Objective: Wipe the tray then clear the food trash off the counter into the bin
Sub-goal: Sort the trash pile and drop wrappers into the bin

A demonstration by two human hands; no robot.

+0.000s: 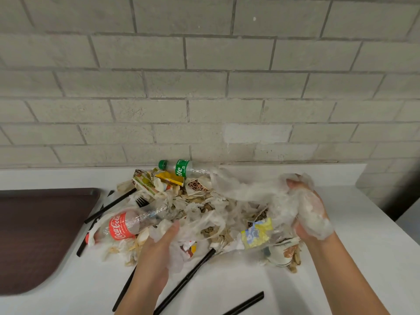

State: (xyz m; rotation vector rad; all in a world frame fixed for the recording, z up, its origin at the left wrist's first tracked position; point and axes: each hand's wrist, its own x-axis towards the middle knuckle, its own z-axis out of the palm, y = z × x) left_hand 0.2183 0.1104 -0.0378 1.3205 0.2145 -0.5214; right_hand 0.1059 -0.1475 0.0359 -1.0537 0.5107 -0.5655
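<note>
Trash pile (204,208) mid-desk, reaching the back edge by the brick wall (204,87). Bare desk (363,246) open toward right edge and front. Brown tray (41,235) at left edge, just beside pile. Pile: crushed Coca-Cola bottle (122,226), Sprite bottle (181,168), paper scraps, black straws (193,271). Left hand (159,244) and right hand (311,214) apart, each clutching crumpled clear plastic film (238,192) draped over pile

Tray (34,235) cut off left; straw (247,302) cut off below.
</note>
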